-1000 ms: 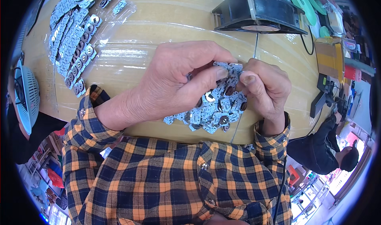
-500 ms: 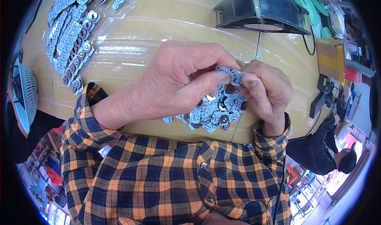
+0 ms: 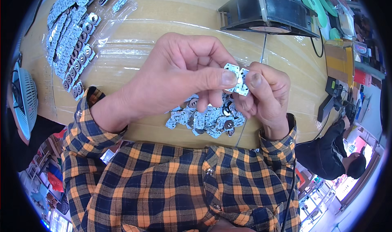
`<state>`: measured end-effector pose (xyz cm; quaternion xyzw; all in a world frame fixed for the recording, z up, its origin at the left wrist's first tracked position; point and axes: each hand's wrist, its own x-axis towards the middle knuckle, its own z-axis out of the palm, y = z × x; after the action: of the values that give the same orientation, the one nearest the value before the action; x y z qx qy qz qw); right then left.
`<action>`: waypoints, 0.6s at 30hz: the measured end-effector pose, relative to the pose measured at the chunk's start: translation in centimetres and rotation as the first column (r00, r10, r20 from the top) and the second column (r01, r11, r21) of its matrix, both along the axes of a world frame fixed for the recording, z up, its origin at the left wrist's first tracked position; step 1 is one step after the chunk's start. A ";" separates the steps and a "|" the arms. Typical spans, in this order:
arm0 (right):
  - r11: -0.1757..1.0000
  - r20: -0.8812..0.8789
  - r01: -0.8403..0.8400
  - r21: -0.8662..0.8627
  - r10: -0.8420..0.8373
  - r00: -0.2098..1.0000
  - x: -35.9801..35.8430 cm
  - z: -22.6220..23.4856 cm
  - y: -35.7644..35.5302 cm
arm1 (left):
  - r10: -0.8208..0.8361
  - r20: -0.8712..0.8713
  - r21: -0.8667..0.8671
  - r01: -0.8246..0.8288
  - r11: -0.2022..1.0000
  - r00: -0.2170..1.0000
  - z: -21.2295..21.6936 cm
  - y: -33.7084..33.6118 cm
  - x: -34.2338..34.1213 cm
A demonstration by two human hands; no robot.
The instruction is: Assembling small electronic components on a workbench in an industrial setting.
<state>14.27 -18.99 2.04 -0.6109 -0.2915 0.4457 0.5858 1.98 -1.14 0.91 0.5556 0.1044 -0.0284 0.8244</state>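
My left hand (image 3: 177, 70) pinches a small white circuit board (image 3: 232, 67) between thumb and fingers, above the middle of the table. Beside it, my right hand (image 3: 271, 91) grips a matching board (image 3: 242, 87) by its right side. The two boards meet at a narrow angle along a bright line; I cannot tell whether they are still joined. Under my hands lies a loose pile of similar small boards (image 3: 207, 121), some showing dark round parts. My fingers hide part of that pile.
Rows of circuit board strips (image 3: 65, 42) lie stacked on clear plastic at the far left. A black fan (image 3: 269, 11) stands at the far right, by a cardboard box (image 3: 340, 64). A light blue basket (image 3: 25, 95) is at the left edge. Another person (image 3: 330, 154) is at right.
The boards have turned, so their faces now show more and a bright gap line runs between them. My right hand has shifted slightly left, and my left hand has rolled with its thumb flatter.
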 end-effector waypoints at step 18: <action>0.992 -0.049 0.127 0.018 -0.126 0.991 -0.3 -1.3 0.3 | 0.111 0.485 0.606 -0.425 0.673 0.867 -1.0 -0.9 0.2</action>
<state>13.95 -18.66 0.78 -0.6112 -0.2426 0.4189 0.6262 2.16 -2.09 -0.06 0.7945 0.0149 0.2542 0.5513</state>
